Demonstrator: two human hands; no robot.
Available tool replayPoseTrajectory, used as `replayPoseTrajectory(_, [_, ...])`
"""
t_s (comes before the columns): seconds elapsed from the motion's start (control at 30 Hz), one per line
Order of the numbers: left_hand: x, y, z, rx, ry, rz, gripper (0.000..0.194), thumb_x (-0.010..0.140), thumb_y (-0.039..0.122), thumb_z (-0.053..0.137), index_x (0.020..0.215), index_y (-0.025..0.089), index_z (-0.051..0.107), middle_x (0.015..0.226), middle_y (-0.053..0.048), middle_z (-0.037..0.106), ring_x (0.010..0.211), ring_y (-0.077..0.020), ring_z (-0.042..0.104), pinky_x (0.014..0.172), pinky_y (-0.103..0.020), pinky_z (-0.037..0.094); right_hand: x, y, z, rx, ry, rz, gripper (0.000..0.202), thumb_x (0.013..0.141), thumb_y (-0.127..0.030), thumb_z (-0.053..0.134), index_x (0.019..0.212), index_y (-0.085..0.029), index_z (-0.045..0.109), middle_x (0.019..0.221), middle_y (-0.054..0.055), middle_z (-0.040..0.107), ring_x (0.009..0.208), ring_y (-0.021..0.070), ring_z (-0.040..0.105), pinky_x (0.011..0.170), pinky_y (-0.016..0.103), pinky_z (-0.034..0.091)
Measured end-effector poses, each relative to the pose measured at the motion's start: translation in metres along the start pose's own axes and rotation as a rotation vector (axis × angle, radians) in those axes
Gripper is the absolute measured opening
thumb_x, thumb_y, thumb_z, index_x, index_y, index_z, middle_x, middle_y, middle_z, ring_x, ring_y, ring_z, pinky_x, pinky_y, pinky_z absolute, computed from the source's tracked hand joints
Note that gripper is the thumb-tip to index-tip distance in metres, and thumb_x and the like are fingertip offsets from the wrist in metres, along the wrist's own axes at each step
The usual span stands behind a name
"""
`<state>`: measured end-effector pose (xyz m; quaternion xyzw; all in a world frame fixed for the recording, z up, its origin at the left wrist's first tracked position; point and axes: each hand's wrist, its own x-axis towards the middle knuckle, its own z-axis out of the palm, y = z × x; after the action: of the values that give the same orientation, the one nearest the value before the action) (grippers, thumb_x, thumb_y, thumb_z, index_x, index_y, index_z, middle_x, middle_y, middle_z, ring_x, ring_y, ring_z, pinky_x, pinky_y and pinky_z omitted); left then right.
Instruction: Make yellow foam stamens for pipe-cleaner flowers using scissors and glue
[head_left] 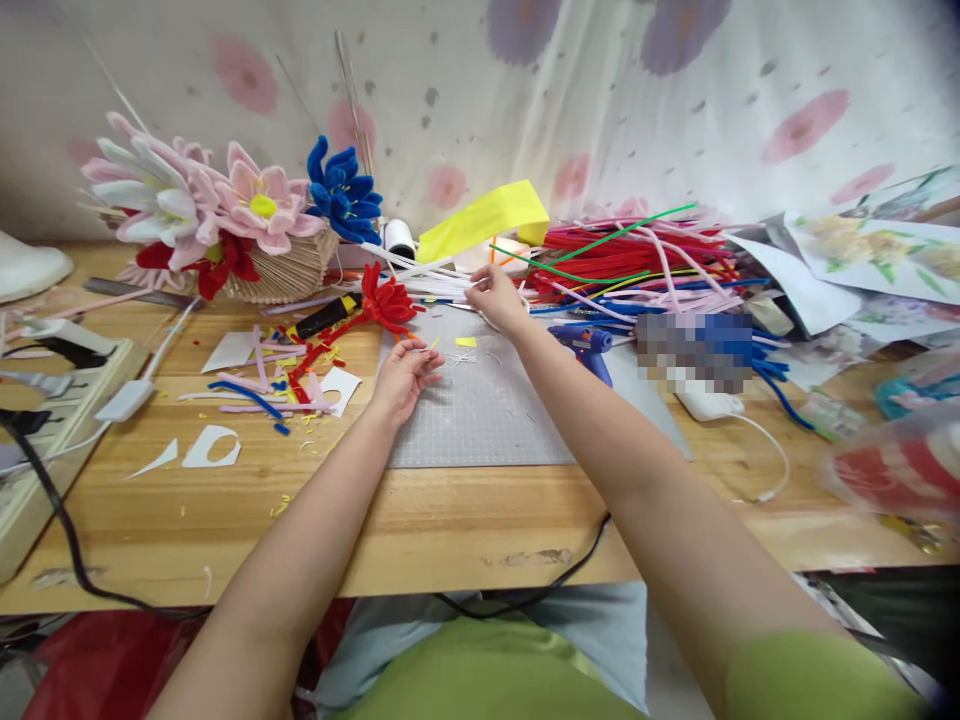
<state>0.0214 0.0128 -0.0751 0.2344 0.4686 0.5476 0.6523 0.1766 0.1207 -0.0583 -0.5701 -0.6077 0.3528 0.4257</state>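
My left hand (409, 382) hovers over the left part of the grey cutting mat (495, 420), fingers curled inward. A tiny yellowish bit shows at its fingertips, too small to name. Just beyond it stands a red pipe-cleaner flower (388, 298). My right hand (496, 298) reaches to the mat's back edge, thumb and fingers drawn together beside white pipe cleaners (420, 262) and an orange stem (493, 250). What it pinches is hidden. On the mat lie a small yellow square (466, 342) and thin white scraps (469, 357). A blue glue gun (586, 345) rests right of my right forearm.
Fluffy flowers (262, 205) fill a woven basket at back left. Behind the mat lie yellow paper (484, 222) and a heap of red pipe cleaners (622, 255). Offcuts (262, 385) litter the left; a power strip (64, 420) and black cable (64, 540) border it.
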Motion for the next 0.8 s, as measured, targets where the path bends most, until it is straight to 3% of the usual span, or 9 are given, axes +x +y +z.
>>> replayPoseTrajectory(0.07, [0.000, -0.001, 0.000, 0.008, -0.001, 0.004, 0.019, 0.067, 0.007, 0.058, 0.078, 0.017, 0.049, 0.067, 0.002, 0.063, 0.060, -0.0095, 0.063, 0.049, -0.017, 0.048, -0.007, -0.002, -0.009, 0.219, 0.003, 0.031, 0.024, 0.071, -0.007, 0.055, 0.088, -0.020, 0.043, 0.066, -0.005, 0.052, 0.059, 0.0102, 0.054, 0.064, 0.027, 0.044])
replayPoseTrajectory(0.13, [0.000, -0.001, 0.000, 0.025, -0.011, 0.005, 0.017, 0.066, 0.007, 0.058, 0.077, 0.017, 0.050, 0.067, 0.002, 0.063, 0.059, -0.0094, 0.063, 0.049, -0.017, 0.048, -0.022, -0.003, -0.016, 0.378, -0.074, 0.064, 0.027, 0.068, -0.008, 0.060, 0.088, -0.020, 0.046, 0.070, -0.004, 0.056, 0.060, 0.0089, 0.055, 0.065, 0.027, 0.045])
replayPoseTrajectory(0.23, [0.000, -0.003, 0.001, 0.054, -0.022, 0.008, 0.011, 0.066, 0.007, 0.057, 0.075, 0.014, 0.055, 0.067, 0.001, 0.063, 0.061, -0.0092, 0.063, 0.050, -0.017, 0.048, -0.052, 0.002, -0.020, 0.513, -0.221, 0.153, 0.028, 0.063, -0.014, 0.068, 0.086, -0.019, 0.053, 0.077, -0.001, 0.063, 0.064, 0.0081, 0.057, 0.068, 0.027, 0.047])
replayPoseTrajectory(0.33, [-0.002, -0.005, 0.001, 0.074, -0.026, 0.038, 0.009, 0.065, 0.008, 0.059, 0.074, 0.012, 0.059, 0.070, -0.001, 0.063, 0.065, -0.0098, 0.064, 0.052, -0.018, 0.049, -0.077, 0.010, -0.018, 0.613, -0.285, 0.237, 0.032, 0.059, -0.020, 0.074, 0.085, -0.018, 0.056, 0.074, -0.001, 0.066, 0.064, 0.0079, 0.058, 0.067, 0.025, 0.047])
replayPoseTrajectory(0.5, [-0.003, -0.019, 0.001, 0.196, -0.061, 0.185, 0.022, 0.063, 0.027, 0.070, 0.078, 0.013, 0.063, 0.076, -0.003, 0.066, 0.074, -0.0151, 0.066, 0.059, -0.025, 0.053, -0.093, 0.023, -0.013, 0.713, -0.262, 0.283, 0.042, 0.050, -0.026, 0.081, 0.083, -0.018, 0.056, 0.066, -0.004, 0.064, 0.060, 0.0083, 0.059, 0.064, 0.025, 0.047])
replayPoseTrajectory(0.6, [-0.002, -0.029, 0.002, 0.357, -0.067, 0.311, 0.030, 0.060, 0.036, 0.075, 0.077, 0.013, 0.064, 0.074, -0.003, 0.067, 0.072, -0.0136, 0.064, 0.066, -0.026, 0.052, -0.094, 0.026, -0.012, 0.730, -0.248, 0.295, 0.044, 0.047, -0.028, 0.082, 0.080, -0.018, 0.055, 0.065, -0.004, 0.063, 0.059, 0.0081, 0.059, 0.064, 0.025, 0.048])
replayPoseTrajectory(0.8, [-0.004, -0.038, 0.011, 0.478, -0.089, 0.413, 0.029, 0.055, 0.031, 0.077, 0.074, 0.015, 0.062, 0.073, -0.002, 0.066, 0.067, -0.0112, 0.060, 0.067, -0.025, 0.049, -0.096, 0.028, -0.006, 0.662, -0.214, 0.272, 0.041, 0.049, -0.030, 0.081, 0.078, -0.019, 0.054, 0.067, -0.004, 0.062, 0.060, 0.0078, 0.057, 0.058, 0.022, 0.045])
